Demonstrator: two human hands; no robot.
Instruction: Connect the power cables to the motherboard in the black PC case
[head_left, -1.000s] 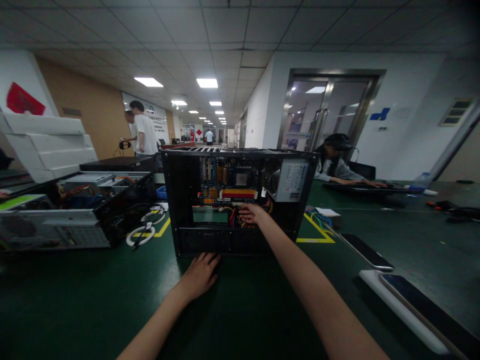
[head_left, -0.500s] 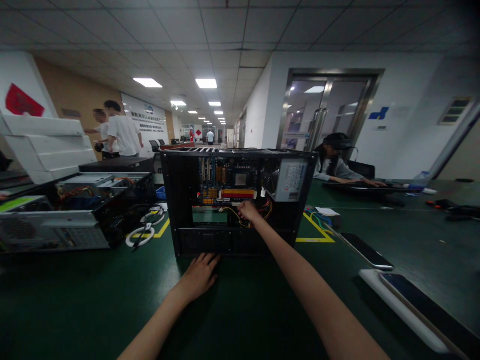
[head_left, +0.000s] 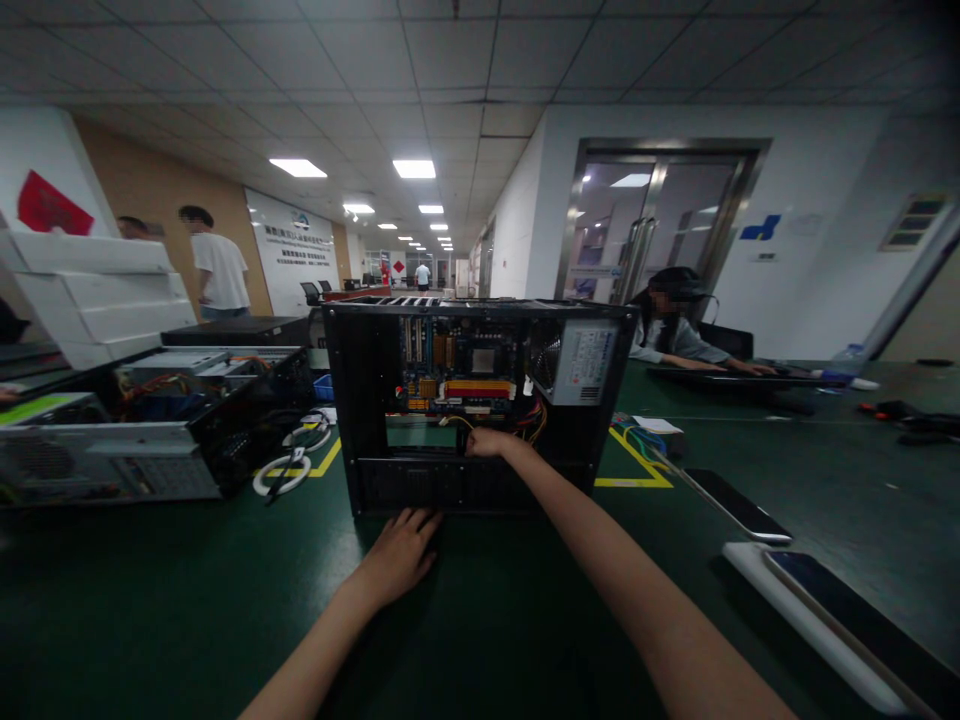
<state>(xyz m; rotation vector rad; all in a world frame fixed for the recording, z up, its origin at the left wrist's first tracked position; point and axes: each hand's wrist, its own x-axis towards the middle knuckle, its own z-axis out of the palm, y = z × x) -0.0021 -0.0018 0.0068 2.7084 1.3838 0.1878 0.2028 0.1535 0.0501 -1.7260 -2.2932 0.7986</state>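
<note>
Evidently, the black computer case (head_left: 409,482) stood upright on the worktop (head_left: 480,620), open side toward the camera. The right hand (head_left: 486,443) reached inside, fingers curled beside the cables (head_left: 536,422); whether it pinched anything, I could not tell. The left hand (head_left: 405,552) lay flat, fingers slightly spread, at the case's lower edge. A hard tug on a snagged wire could have tipped the case, and a careless knuckle might have scraped the circuit board (head_left: 461,362).

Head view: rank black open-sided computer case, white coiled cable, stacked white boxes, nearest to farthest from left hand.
1. Black open-sided computer case: directly ahead of the left hand.
2. White coiled cable: left of the case.
3. Stacked white boxes: far left, beyond the cable.
</note>
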